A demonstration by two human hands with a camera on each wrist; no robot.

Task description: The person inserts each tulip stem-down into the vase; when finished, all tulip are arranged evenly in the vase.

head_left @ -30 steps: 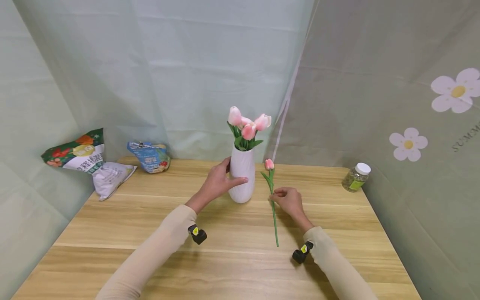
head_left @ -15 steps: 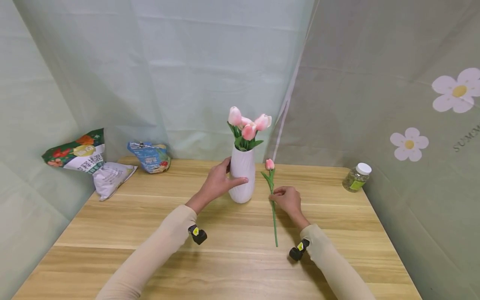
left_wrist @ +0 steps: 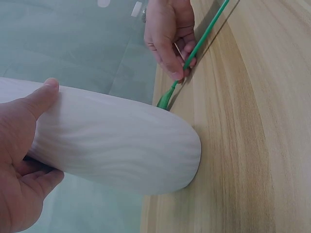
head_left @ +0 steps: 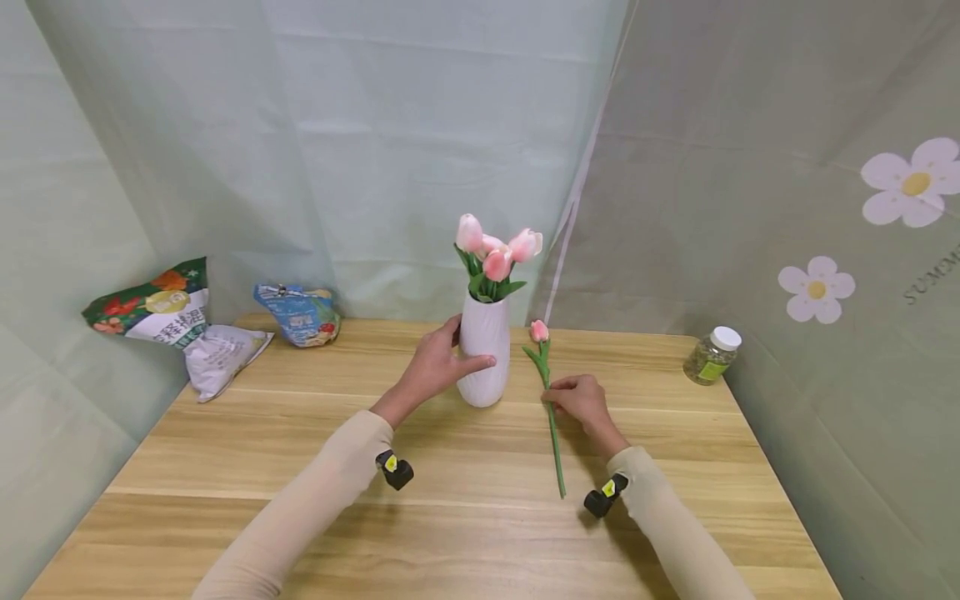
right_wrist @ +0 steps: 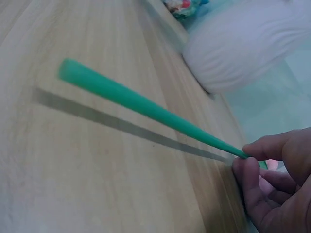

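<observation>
A white ribbed vase (head_left: 483, 350) stands upright on the wooden table with several pink tulips (head_left: 498, 260) in it. My left hand (head_left: 435, 362) grips the vase from its left side, thumb across the front; the fingers behind are partly hidden. To the right, my right hand (head_left: 581, 400) pinches the green stem of a single pink tulip (head_left: 555, 442) between thumb and fingers. In the right wrist view the lower stem (right_wrist: 146, 111) is lifted off the table, its shadow apart beneath it. The tulip's bloom points toward the back of the table.
At the back left lie a green-and-white bag (head_left: 168, 312) and a blue pouch (head_left: 300, 315). A small jar (head_left: 712, 355) with a white lid stands at the right back corner. Fabric curtains (head_left: 420, 150) enclose the table (head_left: 450, 517) behind and at both sides.
The loose tulip's stem end has swung slightly right and come up in my right hand's pinch. My left hand and the vase stay where they were.
</observation>
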